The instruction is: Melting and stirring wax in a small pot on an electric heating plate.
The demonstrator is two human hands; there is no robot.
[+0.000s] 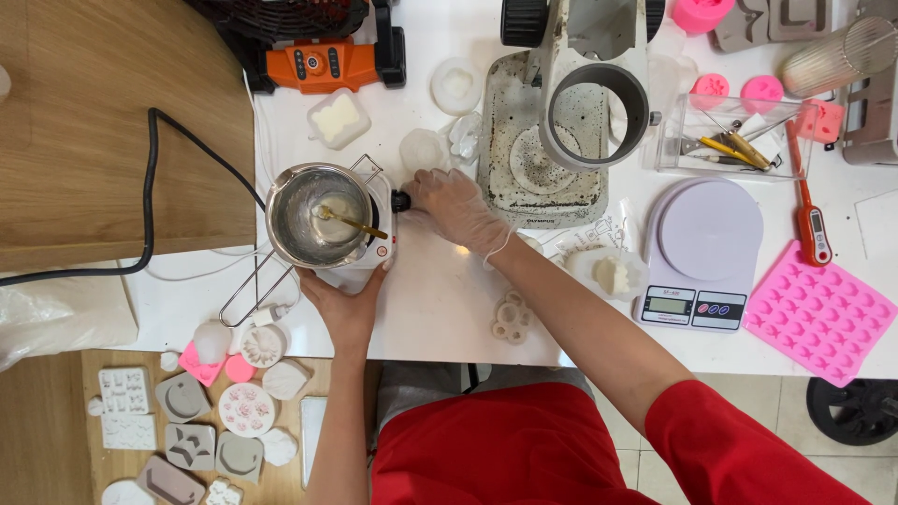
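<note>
A gloved right hand [456, 208] pinches its grip shut on the small black knob [401, 200] at the 3 o'clock side of a white hot plate [374, 251], fingertips closed around it as if to turn it. The bare left hand [342, 304] cups the heater's near edge at 6 o'clock, its grip clamped on the white body, apparently steadying the unit so it does not slide on the white table [440, 309]. On the plate sits a steel pot [316, 217] holding a shallow pale pool, with a gold spoon [348, 221] lying inside, its handle pointing to 4 o'clock; the pot's wire handle [251, 292] juts toward 7 o'clock, clear of both hands.

Farther out, a stained stereo microscope base [543, 154] stands at 2 o'clock of the pot. A digital kitchen scale [703, 252] and a pink silicone mould [823, 313] lie at 3 o'clock, well apart from the heater. A clear box of tools [730, 136] sits beyond them. Pale casts and moulds [210, 421] spread across a lower wooden surface at 7 o'clock.
</note>
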